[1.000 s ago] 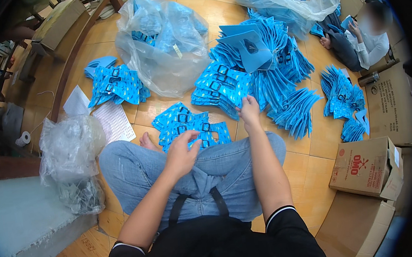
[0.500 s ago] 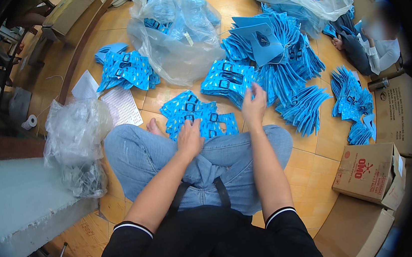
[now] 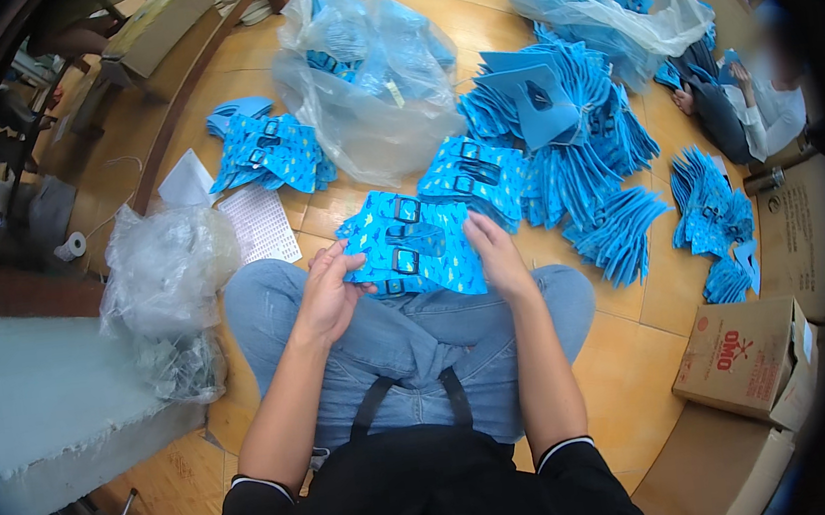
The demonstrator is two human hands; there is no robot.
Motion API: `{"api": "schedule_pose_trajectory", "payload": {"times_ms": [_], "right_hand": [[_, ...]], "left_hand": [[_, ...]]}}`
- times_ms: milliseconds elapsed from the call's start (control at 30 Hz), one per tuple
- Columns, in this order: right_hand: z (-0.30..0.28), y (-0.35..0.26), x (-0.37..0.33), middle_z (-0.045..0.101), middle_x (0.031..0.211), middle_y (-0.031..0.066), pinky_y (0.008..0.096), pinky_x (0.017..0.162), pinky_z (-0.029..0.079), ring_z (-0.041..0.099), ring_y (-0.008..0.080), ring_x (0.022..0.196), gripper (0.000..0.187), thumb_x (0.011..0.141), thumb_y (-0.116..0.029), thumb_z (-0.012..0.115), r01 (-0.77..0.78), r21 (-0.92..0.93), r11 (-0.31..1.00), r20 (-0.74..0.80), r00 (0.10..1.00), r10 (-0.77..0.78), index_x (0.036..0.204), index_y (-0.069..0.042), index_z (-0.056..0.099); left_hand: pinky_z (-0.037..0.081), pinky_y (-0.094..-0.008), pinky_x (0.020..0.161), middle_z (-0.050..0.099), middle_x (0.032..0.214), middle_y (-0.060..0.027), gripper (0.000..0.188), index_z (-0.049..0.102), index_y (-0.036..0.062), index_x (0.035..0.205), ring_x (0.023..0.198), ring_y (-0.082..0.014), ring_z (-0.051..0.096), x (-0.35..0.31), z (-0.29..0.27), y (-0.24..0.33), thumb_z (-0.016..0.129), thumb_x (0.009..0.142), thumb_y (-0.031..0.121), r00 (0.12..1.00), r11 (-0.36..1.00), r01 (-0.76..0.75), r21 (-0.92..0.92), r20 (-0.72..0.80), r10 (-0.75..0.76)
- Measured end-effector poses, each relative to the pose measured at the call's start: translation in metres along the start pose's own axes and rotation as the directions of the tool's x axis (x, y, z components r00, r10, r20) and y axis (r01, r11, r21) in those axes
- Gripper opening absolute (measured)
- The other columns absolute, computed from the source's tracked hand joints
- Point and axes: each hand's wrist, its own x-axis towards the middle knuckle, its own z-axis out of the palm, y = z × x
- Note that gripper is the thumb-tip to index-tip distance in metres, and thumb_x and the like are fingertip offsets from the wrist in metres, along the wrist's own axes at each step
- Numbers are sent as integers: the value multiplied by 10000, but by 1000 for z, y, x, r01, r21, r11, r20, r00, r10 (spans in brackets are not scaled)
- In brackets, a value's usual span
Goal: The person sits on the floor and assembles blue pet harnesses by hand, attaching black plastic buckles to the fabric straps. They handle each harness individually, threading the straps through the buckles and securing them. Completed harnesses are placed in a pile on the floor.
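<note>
Above my crossed legs I hold a flat blue patterned fabric piece with black buckles (image 3: 452,265). My left hand (image 3: 329,294) pinches its left edge, thumb on top. On its right edge my right hand (image 3: 501,258) is closed, the fingers partly behind it. More of the same pieces lie underneath, mostly hidden by the held one. Just beyond my right hand rests a stack of matching buckled pieces (image 3: 501,176). Farther right, a large heap of plain blue pieces (image 3: 579,165) fans out over the floor.
Clear plastic bags of blue pieces (image 3: 374,126) stand ahead. Another buckled stack (image 3: 266,157) lies left, near a printed sheet (image 3: 263,225) and crumpled plastic (image 3: 166,253). At the right are cardboard boxes (image 3: 734,354), more blue bundles (image 3: 699,212) and a seated person (image 3: 770,114).
My left hand has risen from the near pile, and my right hand has come in from the far stack. Both now grip one buckled piece between them. The view has shifted slightly.
</note>
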Motion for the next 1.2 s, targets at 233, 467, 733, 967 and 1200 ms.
{"api": "schedule_pose_trajectory", "payload": {"times_ms": [233, 467, 733, 967, 1200], "right_hand": [[20, -55, -60, 613, 1116, 43, 231, 869, 455, 561, 73, 972, 380, 981, -184, 531, 40, 125, 991, -51, 998, -34, 1295, 27, 495], [20, -85, -79, 616, 1169, 73, 262, 900, 481, 596, 106, 1025, 363, 979, -125, 510, 118, 306, 945, -83, 992, -97, 1308, 26, 475], [30, -95, -80, 617, 1187, 88, 276, 896, 505, 616, 128, 1037, 356, 984, -127, 499, 133, 454, 881, -78, 991, -109, 1308, 17, 472], [26, -96, -83, 602, 1203, 67, 301, 940, 466, 580, 127, 1075, 336, 979, -124, 502, 128, 414, 901, -125, 989, -83, 1291, 3, 495], [22, -94, -83, 592, 1217, 68, 301, 952, 455, 567, 131, 1095, 339, 982, -126, 498, 158, 406, 900, -175, 980, -93, 1294, 7, 490]], "left_hand": [[502, -284, 682, 646, 950, -44, 246, 534, 37, 1153, 791, -117, 615, -21, 12, 17, 517, 910, 72, 991, 995, -102, -21, 83, 103], [516, -280, 694, 651, 967, -30, 260, 543, 38, 1175, 802, -103, 624, -23, 22, 21, 520, 919, 71, 970, 985, -161, -63, 176, 170], [516, -286, 693, 648, 969, -34, 263, 542, 37, 1183, 795, -104, 622, -32, 23, 31, 530, 926, 93, 967, 986, -152, -67, 196, 162], [521, -296, 685, 649, 959, -40, 256, 549, 33, 1179, 785, -110, 622, -34, 25, 34, 515, 945, 130, 970, 989, -126, -77, 199, 139], [511, -307, 646, 649, 888, -76, 304, 528, -20, 1195, 714, -135, 609, -37, 30, 39, 517, 945, 153, 970, 987, -153, -43, 184, 158]]}}
